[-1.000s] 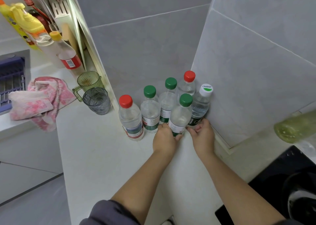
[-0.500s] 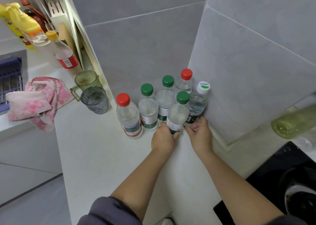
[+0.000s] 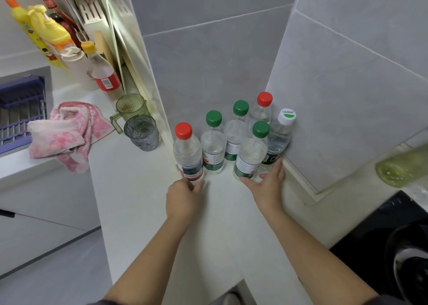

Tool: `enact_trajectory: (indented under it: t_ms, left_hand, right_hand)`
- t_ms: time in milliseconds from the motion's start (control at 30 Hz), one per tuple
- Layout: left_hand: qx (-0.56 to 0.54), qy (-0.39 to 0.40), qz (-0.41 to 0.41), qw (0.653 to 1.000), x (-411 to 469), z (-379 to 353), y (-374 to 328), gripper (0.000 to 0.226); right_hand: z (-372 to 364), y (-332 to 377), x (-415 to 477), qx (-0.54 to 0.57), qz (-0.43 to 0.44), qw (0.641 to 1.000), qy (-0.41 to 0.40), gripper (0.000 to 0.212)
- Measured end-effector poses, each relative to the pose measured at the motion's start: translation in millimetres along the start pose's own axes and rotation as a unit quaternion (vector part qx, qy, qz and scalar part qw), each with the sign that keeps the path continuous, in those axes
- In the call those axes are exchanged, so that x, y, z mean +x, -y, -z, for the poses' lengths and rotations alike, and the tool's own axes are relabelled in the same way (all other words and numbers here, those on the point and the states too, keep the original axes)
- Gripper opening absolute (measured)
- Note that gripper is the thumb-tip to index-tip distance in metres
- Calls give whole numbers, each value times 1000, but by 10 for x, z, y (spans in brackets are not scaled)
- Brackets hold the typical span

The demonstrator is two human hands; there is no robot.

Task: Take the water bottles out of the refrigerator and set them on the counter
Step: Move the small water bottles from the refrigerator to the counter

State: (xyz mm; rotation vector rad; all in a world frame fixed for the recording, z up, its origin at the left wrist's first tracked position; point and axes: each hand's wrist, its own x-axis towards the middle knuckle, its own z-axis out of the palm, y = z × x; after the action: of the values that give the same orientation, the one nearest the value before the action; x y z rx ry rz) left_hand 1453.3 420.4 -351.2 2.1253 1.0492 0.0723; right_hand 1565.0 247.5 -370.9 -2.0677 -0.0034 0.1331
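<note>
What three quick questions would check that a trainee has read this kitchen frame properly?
1. How many water bottles stand upright on the counter?
2. True or false: the right hand grips the white-capped bottle by its cap.
3. Which cap colour has the bottle nearest the left hand? A green, B red, C white.

Key: 1. Six. 2. False: the right hand lies open, low at the bottles' bases. 3. B.
</note>
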Motion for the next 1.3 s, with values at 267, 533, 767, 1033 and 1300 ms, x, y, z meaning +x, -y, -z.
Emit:
enact_trajectory:
  t_ms: [267,533,767,1033,1300]
  left_hand:
    - [0,13,-23,1000,150,32,-23,55]
    - [11,38,-35,999,121,90,37,54]
    - [25,62,-60,996,170,238,242,34]
    - [25,77,-130,988,295,342,246,30]
    - [63,84,-168,980,409,339,251,34]
  right_hand:
    - [-78,31,-1,5,-6,1000,-27,131]
    - [-84,79,-111,6,-16,999,-40,123]
    - [-301,89,-536,8,-67,995,-70,64]
    - [-759,342,-514,5,-28,997,68,27]
    - [-886,404,-351,-57,4,996,70,28]
